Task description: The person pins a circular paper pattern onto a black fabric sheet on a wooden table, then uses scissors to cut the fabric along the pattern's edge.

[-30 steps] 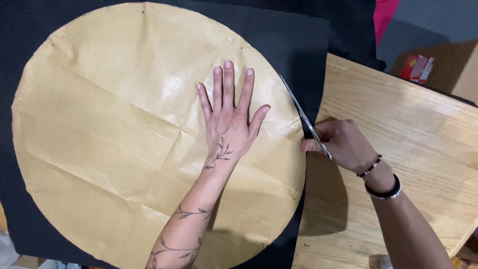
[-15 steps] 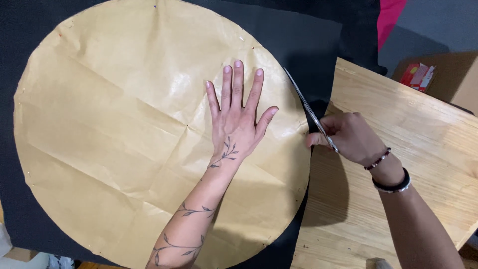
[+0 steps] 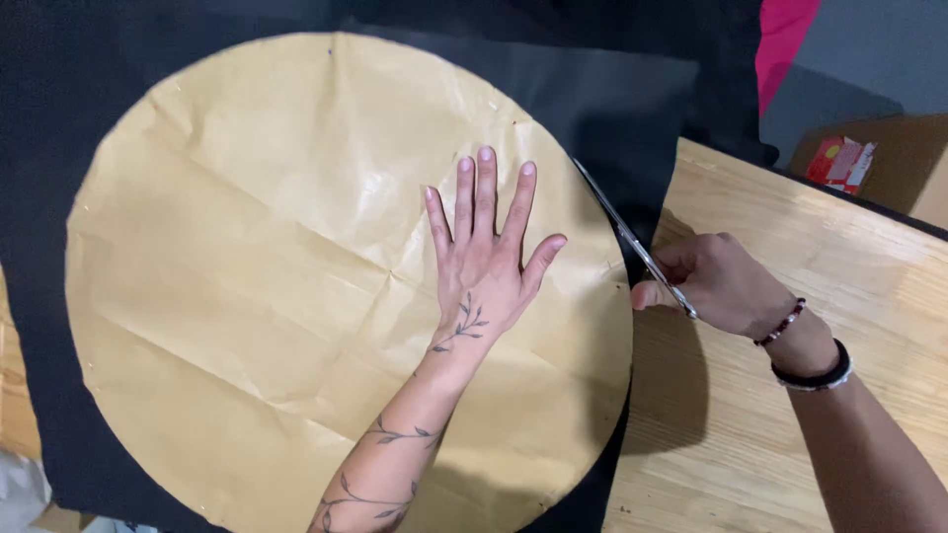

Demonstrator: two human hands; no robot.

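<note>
Your left hand (image 3: 484, 262) lies flat and open, fingers spread, palm down on the right part of a large round brown paper template (image 3: 276, 296), pinning it in place. Your right hand (image 3: 716, 284) is closed around the handles of a pair of scissors (image 3: 632, 242); the blades point up and away from you, running along the right edge of the paper circle, right at the border where it meets the black fabric (image 3: 612, 109) underneath. The creased paper circle rests on top of that black fabric, which shows all around its rim. Fabric and paper lie on a light wooden table (image 3: 790, 415), bare wood showing under your right forearm. Beyond the table's far edge sits a small red and yellow packet (image 3: 839, 163), with a pink cloth (image 3: 785, 39) at the top.
</note>
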